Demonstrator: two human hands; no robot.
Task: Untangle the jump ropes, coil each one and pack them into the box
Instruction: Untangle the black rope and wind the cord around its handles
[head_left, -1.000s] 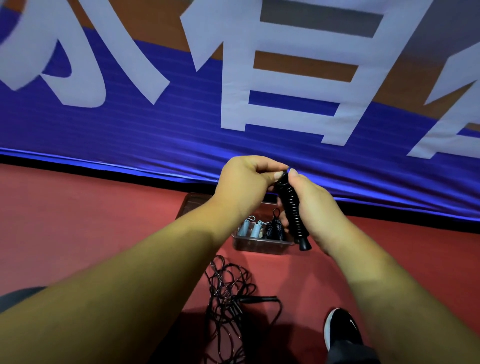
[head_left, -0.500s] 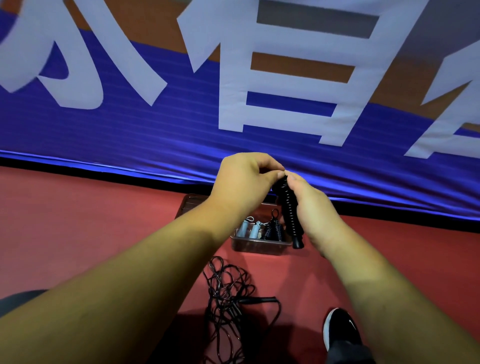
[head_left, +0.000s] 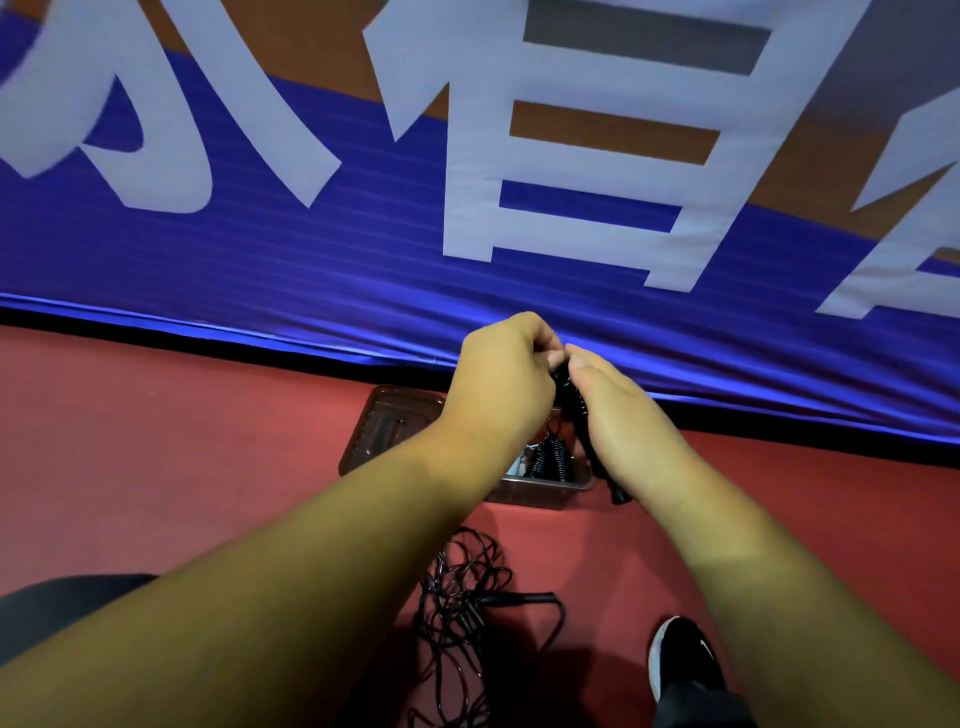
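The right hand (head_left: 618, 421) was curled round a black jump rope bundle, tightly wound (head_left: 569, 400), and the left hand (head_left: 504, 384) pinched its upper end. The bundle's long axis ran steeply, top at the fingertips, lower tip hanging beside the near right corner of the brown translucent plastic box (head_left: 540, 496). The box lay just beneath both hands, so lowering probably fell to the right. A tangled black rope (head_left: 457, 597) lay on the red floor (head_left: 156, 441).

Left hand (head_left: 501, 387), right hand (head_left: 626, 421), curled, close together.

Bare forearms (head_left: 322, 566), dark trousers (head_left: 698, 709), black shoe (head_left: 678, 657) with white sole edge.
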